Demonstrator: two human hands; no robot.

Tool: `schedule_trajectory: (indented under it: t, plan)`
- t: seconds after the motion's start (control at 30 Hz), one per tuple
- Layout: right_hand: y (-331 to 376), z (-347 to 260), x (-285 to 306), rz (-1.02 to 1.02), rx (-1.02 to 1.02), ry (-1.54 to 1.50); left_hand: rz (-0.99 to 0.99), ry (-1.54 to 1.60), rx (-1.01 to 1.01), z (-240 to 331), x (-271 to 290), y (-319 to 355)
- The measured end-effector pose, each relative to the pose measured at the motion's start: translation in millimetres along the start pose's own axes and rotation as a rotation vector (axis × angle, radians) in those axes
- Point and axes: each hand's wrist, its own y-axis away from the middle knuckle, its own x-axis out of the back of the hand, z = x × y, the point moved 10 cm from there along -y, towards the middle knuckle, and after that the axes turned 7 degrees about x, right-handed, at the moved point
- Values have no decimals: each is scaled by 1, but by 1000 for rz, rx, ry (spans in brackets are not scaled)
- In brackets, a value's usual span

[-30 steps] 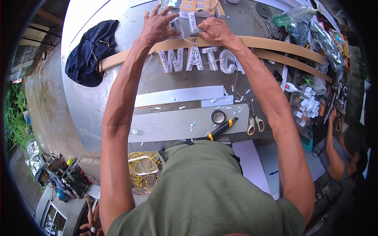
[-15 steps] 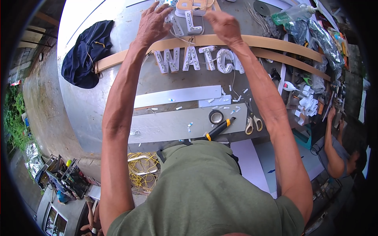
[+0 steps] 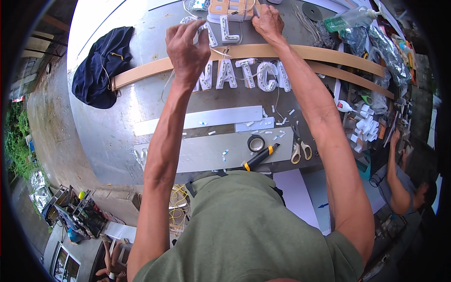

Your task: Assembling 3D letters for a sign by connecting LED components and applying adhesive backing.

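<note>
My left hand (image 3: 188,51) hovers above the left end of the curved tan strip (image 3: 141,73), fingers loosely bent and thumb apart, with nothing visible in it. It partly covers a row of white sign letters (image 3: 226,75) with small LED modules and wires inside. Beyond the strip, my right hand (image 3: 269,22) is closed beside a stack of tan-backed white letters (image 3: 230,10); what its fingertips pinch, if anything, is too small to make out. Between the hands lies a single white letter (image 3: 229,30) with thin wires.
Near me are black tape (image 3: 256,143), a yellow-black utility knife (image 3: 261,157), scissors (image 3: 300,146) and scattered LED modules. Dark cloth (image 3: 104,66) lies at left. A green-liquid bottle (image 3: 350,19) and clutter crowd the right; another person's arm (image 3: 397,178) shows there.
My left hand has come nearer and slightly right, now over the strip and first letters. My right hand has moved a little farther away, up beside the stacked letters.
</note>
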Motion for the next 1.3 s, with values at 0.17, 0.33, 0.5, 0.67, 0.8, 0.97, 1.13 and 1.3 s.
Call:
schedule_trajectory:
  t: [0.17, 0.33, 0.5, 0.67, 0.8, 0.97, 1.13, 1.3]
  plan:
    - [0, -3, 5, -89, -131, -32, -55, -26, 134, -13, 15, 44]
    - [1, 20, 19, -193, -148, -37, -101, 32, 214, -16, 19, 74]
    - [0, 15, 18, -198, -76, -62, -149, 31, 153, 6, 12, 77]
    - [-2, 27, 11, -328, -195, -96, -270, 192, 144, 39, -7, 94]
    - [5, 30, 17, -383, -274, -61, -380, 281, 154, 64, -25, 113]
    - [7, 30, 19, -323, -192, 35, -420, 309, 166, 71, -35, 119]
    - [13, 57, 32, -240, -265, 65, -442, 362, 224, 61, -35, 124]
    - [60, 100, 44, -322, -686, -667, -574, 522, 466, 55, -35, 133]
